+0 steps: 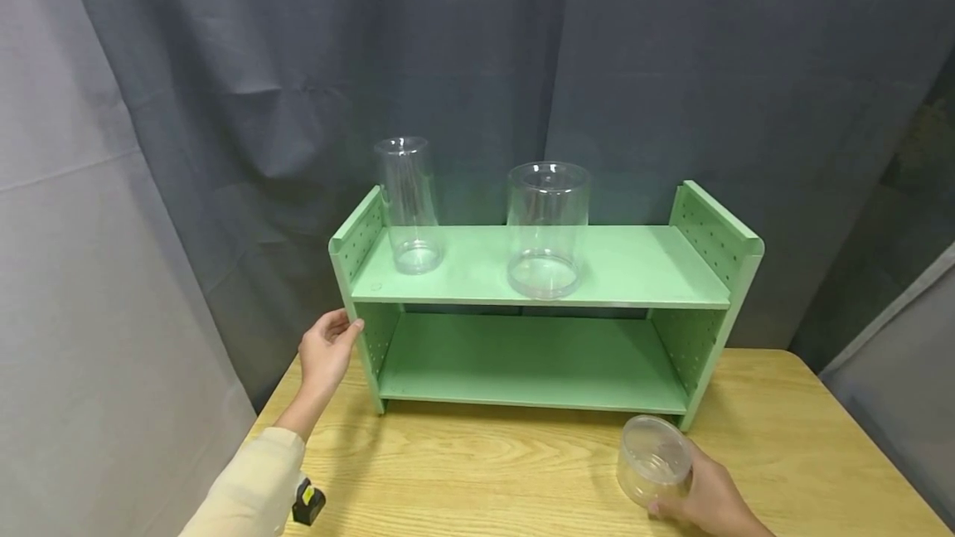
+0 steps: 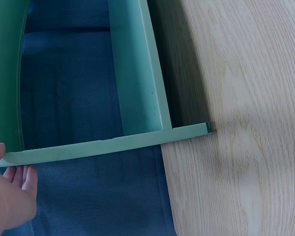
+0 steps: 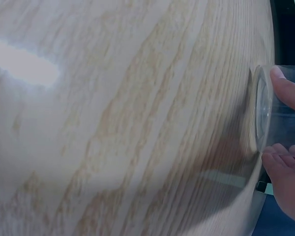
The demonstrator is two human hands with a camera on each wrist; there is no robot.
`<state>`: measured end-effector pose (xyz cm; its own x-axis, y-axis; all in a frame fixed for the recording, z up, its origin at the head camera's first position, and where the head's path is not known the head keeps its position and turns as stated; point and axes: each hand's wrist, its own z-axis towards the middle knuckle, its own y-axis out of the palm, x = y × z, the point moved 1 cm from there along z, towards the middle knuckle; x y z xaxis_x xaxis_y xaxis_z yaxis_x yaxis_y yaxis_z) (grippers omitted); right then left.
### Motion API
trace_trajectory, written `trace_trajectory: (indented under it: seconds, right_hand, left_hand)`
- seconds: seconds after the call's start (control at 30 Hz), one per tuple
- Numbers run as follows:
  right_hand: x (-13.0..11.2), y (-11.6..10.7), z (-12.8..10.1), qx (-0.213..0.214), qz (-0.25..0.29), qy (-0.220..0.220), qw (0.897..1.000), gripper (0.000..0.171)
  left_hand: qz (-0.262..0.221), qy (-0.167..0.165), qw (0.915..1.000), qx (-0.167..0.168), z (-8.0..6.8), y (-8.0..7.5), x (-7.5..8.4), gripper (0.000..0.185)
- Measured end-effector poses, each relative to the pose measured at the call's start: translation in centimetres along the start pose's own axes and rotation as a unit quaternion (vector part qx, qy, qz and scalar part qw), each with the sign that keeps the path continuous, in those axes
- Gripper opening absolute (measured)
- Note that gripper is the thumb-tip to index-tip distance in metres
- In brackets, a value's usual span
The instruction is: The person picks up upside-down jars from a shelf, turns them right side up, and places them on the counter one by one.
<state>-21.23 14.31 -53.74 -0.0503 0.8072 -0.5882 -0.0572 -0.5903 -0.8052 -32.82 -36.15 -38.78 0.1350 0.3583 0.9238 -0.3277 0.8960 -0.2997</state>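
A green two-tier shelf stands on the wooden table. My left hand grips the front edge of its left side panel, thumb on one side and fingers on the other. At the table's front right, my right hand holds a short, round clear container by its side. In the right wrist view, the thumb and fingers sit on opposite sides of the container, close over the tabletop. On the upper tier stand a tall, narrow clear cylinder at the left and a wider clear cylinder near the middle.
The wooden table extends in front of the shelf and to its right. Behind it hangs a dark grey curtain, with a lighter curtain along the left. A small black device is by the left wrist.
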Motion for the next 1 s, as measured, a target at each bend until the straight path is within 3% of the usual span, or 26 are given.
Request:
trace_trajectory:
  seconds: [0.63,0.8,1.0]
  right_hand:
    - [0.5,-0.5,-0.1,-0.018,0.038,0.008,0.999,0.111]
    - [-0.3,-1.9,0.1,0.036,0.036,-0.053,0.997,0.106]
    - [-1.9,-3.9,0.8,0.079,0.086,-0.141,0.983,0.090]
  left_hand:
    - [0.013,-0.006,0.9999,0.003,-0.1,0.0,0.2,0.037]
    - [0.012,-0.005,0.9999,0.002,0.0,0.0,0.2,0.038]
    - [0.020,0.004,0.9998,0.002,0.0,0.0,0.1,0.038]
